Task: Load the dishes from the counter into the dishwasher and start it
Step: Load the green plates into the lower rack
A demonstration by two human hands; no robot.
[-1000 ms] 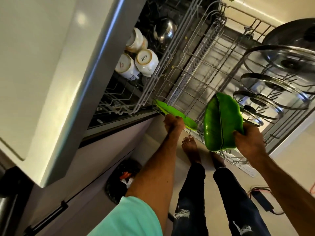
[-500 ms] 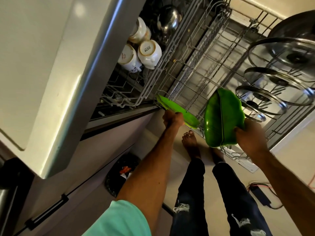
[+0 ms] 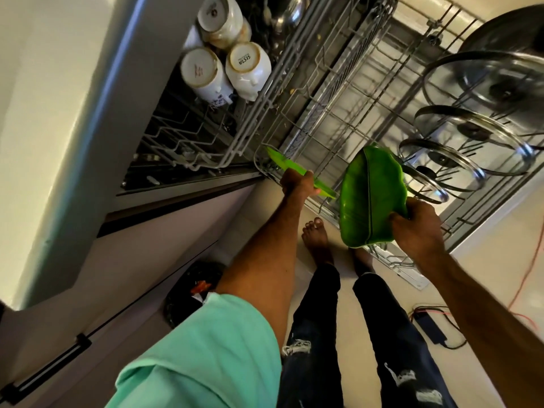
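Left hand (image 3: 295,182) is gripping a plate (image 3: 279,161) edgewise at the rack (image 3: 350,122) corner; I'm clamping the leaf plate (image 3: 371,198) in the right hand (image 3: 419,228) beside it, upright.

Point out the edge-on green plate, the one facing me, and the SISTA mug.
Edge-on green plate (image 3: 278,160): head view, far end.
Facing green plate (image 3: 368,198): head view, centre rib.
SISTA mug (image 3: 248,71): head view, base rim.

Cream floor (image 3: 500,245) carries loose cables (image 3: 431,312); pale cabinet fronts (image 3: 147,260) stand at left.
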